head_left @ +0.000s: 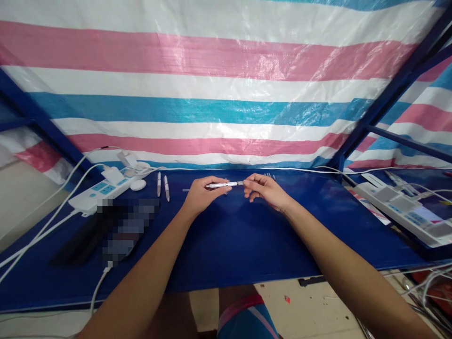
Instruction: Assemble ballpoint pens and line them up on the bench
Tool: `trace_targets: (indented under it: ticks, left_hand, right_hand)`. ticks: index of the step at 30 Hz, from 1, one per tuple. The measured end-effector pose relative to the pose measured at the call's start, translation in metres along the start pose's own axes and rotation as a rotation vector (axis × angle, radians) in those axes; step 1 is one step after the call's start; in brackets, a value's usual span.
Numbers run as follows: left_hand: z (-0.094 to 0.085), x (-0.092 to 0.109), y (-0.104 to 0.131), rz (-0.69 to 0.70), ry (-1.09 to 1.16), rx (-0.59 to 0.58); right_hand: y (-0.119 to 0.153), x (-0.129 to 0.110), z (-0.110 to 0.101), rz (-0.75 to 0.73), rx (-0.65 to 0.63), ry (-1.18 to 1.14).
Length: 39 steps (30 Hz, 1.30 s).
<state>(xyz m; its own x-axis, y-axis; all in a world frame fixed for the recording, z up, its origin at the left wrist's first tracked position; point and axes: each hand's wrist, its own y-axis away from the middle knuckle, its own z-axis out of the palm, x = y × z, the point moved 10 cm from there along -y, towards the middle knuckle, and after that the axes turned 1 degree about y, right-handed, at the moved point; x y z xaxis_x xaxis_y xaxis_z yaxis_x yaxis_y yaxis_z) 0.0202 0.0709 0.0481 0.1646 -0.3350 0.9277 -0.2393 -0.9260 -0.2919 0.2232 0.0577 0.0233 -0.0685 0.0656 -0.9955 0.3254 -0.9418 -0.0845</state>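
Observation:
In front of me, above the blue tabletop (pixel 243 235), a white and silver pen (pixel 229 184) lies level between my hands. My left hand (pixel 203 195) is closed around its left part, with thumb and fingers along the barrel. At the pen's grey right end, the thumb and forefinger of my right hand (pixel 263 189) pinch together, the other fingers curled loosely. Two similar pens, a white pen (pixel 158 184) and another white pen (pixel 166 188), lie side by side to the left. Behind my right hand are several small thin pieces (pixel 270 176), partly hidden.
A white power strip (pixel 106 188) with plugs and cables is at the left, near a blurred dark phone-like object (pixel 129 230). Another power strip (pixel 409 214) stands at the right. Blue metal posts (pixel 384 103) and a striped plastic sheet (pixel 226 56) enclose the back.

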Motion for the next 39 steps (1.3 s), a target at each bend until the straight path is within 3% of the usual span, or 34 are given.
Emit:
trace_targets:
  ticks: [6, 13, 22, 26, 34, 39]
  left_hand:
    - [0.003, -0.003, 0.000, -0.027, 0.001, -0.013]
    - [0.000, -0.003, 0.000, -0.015, 0.063, 0.001]
    - [0.003, -0.014, -0.003, -0.032, 0.310, 0.018]
    - [0.002, -0.018, -0.005, -0.061, 0.393, 0.035]
    - [0.007, -0.015, -0.004, -0.062, 0.277, 0.023]
    - [0.013, -0.018, -0.004, -0.062, 0.316, -0.025]
  right_hand:
    - [-0.002, 0.016, 0.003, 0.117, -0.014, 0.026]
    - [-0.001, 0.000, 0.002, -0.014, -0.003, 0.035]
    - [-0.001, 0.023, 0.016, 0.134, -0.066, 0.021]
    - [-0.001, 0.017, 0.018, 0.095, -0.035, -0.006]
    - [0.001, 0.014, 0.029, 0.038, -0.102, 0.095]
    - [0.000, 0.013, 0.029, 0.018, -0.095, 0.121]
